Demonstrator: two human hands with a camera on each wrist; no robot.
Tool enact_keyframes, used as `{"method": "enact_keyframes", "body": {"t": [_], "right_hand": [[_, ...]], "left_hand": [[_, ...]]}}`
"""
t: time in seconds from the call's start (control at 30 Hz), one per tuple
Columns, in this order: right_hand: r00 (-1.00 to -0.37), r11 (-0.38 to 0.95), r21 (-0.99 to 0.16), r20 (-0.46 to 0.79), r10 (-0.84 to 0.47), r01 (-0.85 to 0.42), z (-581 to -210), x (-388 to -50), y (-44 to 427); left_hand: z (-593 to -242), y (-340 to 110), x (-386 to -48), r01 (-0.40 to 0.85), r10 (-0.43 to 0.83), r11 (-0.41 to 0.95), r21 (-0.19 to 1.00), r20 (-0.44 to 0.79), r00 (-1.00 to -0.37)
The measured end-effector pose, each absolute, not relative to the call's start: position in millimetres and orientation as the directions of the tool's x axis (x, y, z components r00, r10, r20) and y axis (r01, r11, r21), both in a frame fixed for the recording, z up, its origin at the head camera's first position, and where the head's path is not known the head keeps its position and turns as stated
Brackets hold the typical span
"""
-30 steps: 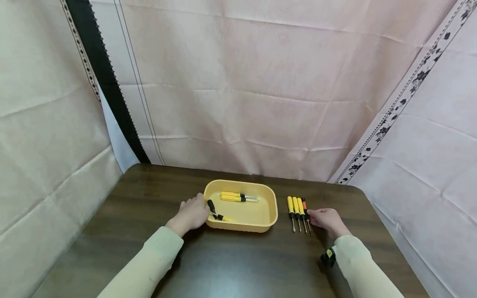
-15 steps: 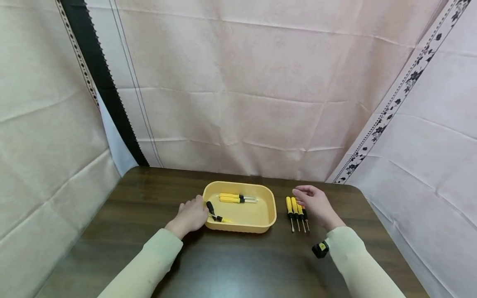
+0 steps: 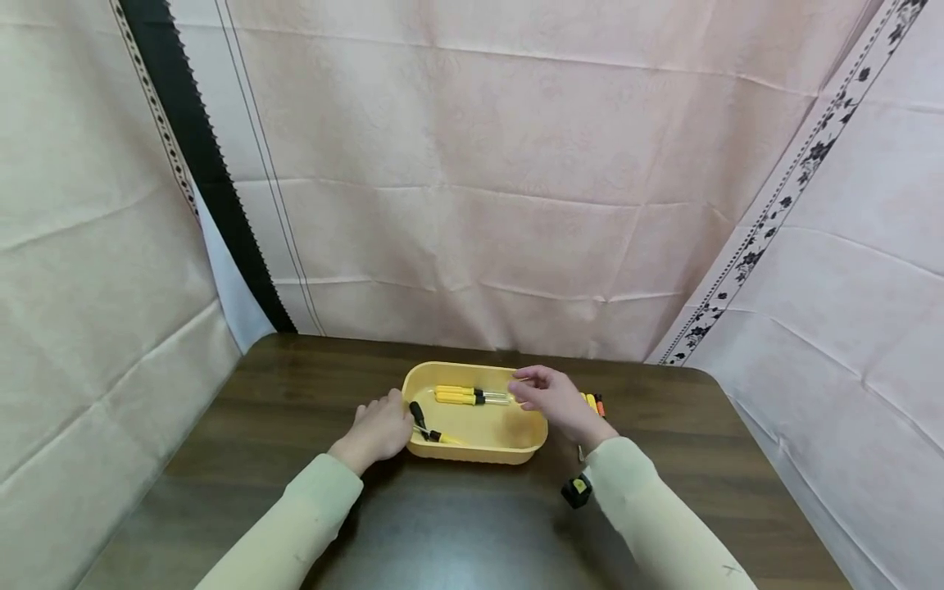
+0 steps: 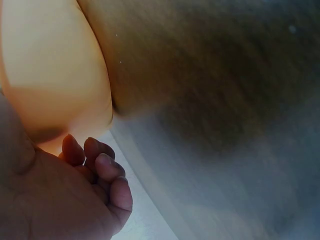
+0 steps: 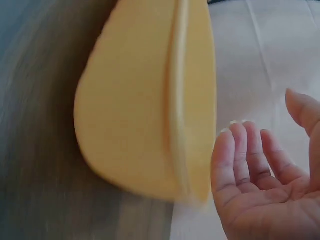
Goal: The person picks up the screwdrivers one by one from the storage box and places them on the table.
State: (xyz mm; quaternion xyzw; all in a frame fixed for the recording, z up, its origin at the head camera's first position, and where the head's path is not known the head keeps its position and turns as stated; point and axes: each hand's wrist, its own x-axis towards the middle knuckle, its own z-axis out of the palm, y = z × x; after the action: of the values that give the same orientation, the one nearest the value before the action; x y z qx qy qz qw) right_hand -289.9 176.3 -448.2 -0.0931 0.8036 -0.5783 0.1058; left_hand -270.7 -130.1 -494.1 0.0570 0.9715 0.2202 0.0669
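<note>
A yellow tray (image 3: 494, 424) holds two yellow-handled screwdrivers (image 3: 456, 399) side by side, plus a black-handled one (image 3: 416, 411) and a yellow-handled one (image 3: 447, 438) at its left end. My left hand (image 3: 378, 428) grips the tray's left rim; in the left wrist view its fingers (image 4: 121, 192) curl by the tray wall (image 4: 55, 75). Over the tray's right end hovers my right hand (image 3: 559, 400), empty. The right wrist view shows this hand (image 5: 265, 185) with parted, slightly bent fingers beside the tray (image 5: 125, 110).
Right of the tray lie several screwdrivers (image 3: 592, 401), mostly hidden by my right hand and wrist. A black device (image 3: 577, 490) sits at my right wrist. Brown table (image 3: 280, 410) around the tray, with hanging cloth (image 3: 472, 246) behind it.
My right hand has left the screwdriver row, risen and moved left over the tray's right end, with nothing in it. My left hand has stayed at the rim.
</note>
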Motion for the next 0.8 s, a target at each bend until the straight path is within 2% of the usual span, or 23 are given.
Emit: {"method": "enact_keyframes", "body": {"t": [0.33, 0.63, 0.8], "right_hand": [[-0.888, 0.501, -0.858, -0.141, -0.438, -0.111, -471.7, -291.4, 128.7], [-0.847, 0.542, -0.838, -0.242, -0.474, -0.064, -481.8, -294.0, 108.2], [-0.833, 0.595, -0.799, -0.271, -0.483, -0.085, -483.0, -294.5, 100.4]], "left_hand": [[-495.2, -130.0, -270.4, 0.085, 0.144, 0.895, 0.438, -0.105, -0.984], [-496.8, -129.4, -269.8, 0.081, 0.138, 0.902, 0.424, -0.105, -0.985], [-494.8, -129.4, -269.4, 0.082, 0.134, 0.901, 0.426, -0.092, -0.987]]}}
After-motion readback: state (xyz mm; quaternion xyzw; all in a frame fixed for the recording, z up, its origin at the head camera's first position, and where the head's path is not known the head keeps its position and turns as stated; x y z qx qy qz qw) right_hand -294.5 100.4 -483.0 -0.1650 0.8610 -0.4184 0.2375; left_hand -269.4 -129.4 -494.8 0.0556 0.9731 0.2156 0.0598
